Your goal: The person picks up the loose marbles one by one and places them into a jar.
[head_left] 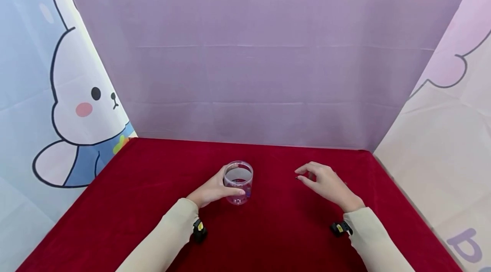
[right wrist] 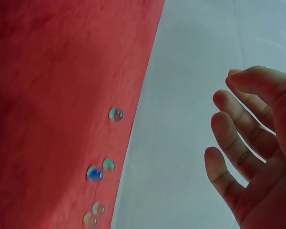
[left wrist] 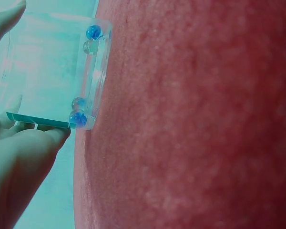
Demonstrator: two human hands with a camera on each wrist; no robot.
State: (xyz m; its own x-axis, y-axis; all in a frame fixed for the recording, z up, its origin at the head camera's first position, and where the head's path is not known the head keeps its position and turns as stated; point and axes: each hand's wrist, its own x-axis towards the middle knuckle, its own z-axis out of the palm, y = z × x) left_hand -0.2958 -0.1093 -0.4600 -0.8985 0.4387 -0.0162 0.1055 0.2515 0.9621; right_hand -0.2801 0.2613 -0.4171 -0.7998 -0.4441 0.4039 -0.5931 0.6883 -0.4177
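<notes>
My left hand point(head_left: 215, 189) grips a clear, open-topped jar point(head_left: 238, 199) at the middle of the red cloth, with the thumb across its near side. In the left wrist view, blue marbles point(left wrist: 93, 32) and paler marbles point(left wrist: 89, 47) lie at the bottom of the jar. My right hand point(head_left: 326, 182) hovers over the cloth to the right, fingers loosely bent and holding nothing. Beyond that hand, the right wrist view shows several loose glass marbles: a blue marble point(right wrist: 95, 174), a greenish marble point(right wrist: 109, 165), a greyish marble point(right wrist: 116, 114) and pale marbles point(right wrist: 90, 219).
A red cloth point(head_left: 268, 238) covers the table. Behind it hangs a plain purple curtain point(head_left: 261, 71). Printed sheets stand at both sides, the left sheet point(head_left: 92, 105) showing a cartoon rabbit. Each wrist carries a small black camera point(head_left: 199, 231).
</notes>
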